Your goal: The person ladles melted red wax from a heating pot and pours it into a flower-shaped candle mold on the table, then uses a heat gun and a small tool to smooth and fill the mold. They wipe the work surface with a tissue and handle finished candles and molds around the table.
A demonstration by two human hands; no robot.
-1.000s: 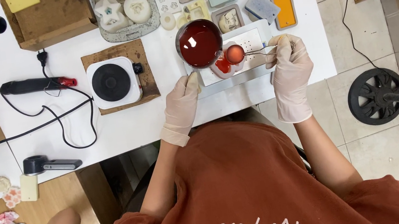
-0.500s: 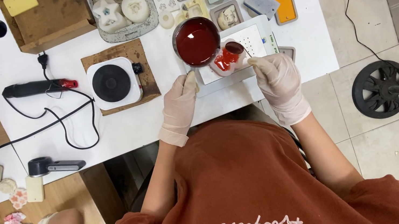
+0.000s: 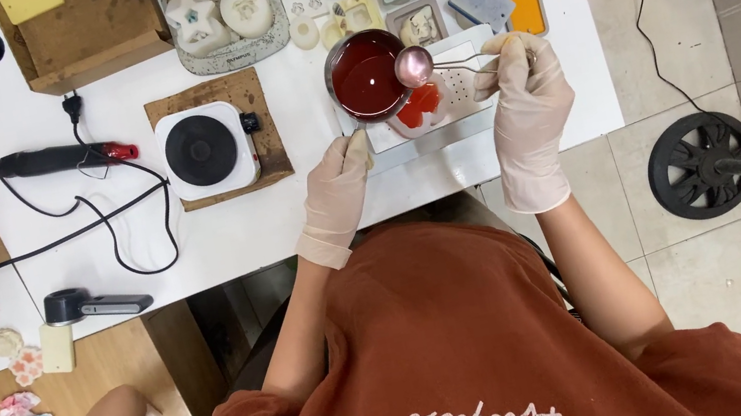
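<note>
My right hand (image 3: 526, 99), in a pale glove, holds a metal spoon (image 3: 416, 66) whose bowl hovers at the right rim of a small metal pot (image 3: 365, 77) full of dark red liquid. Below the spoon sits a white mould (image 3: 457, 91) with red-filled cavities. My left hand (image 3: 342, 188), also gloved, rests against the tray's (image 3: 440, 140) near-left edge, fingers together, holding it steady. Both hands are over the front of the white table (image 3: 233, 232).
A small white hotplate (image 3: 206, 150) on a brown mat sits left of the pot. A black tool with a red tip (image 3: 62, 159) and cables lie further left. Moulds and finished pieces crowd the table's back. A floor fan (image 3: 703, 165) stands at the right.
The spoon has lifted off the red-filled mould and moved up-left toward the pot's rim. My right hand shifted slightly up. My left hand has stayed at the tray's edge.
</note>
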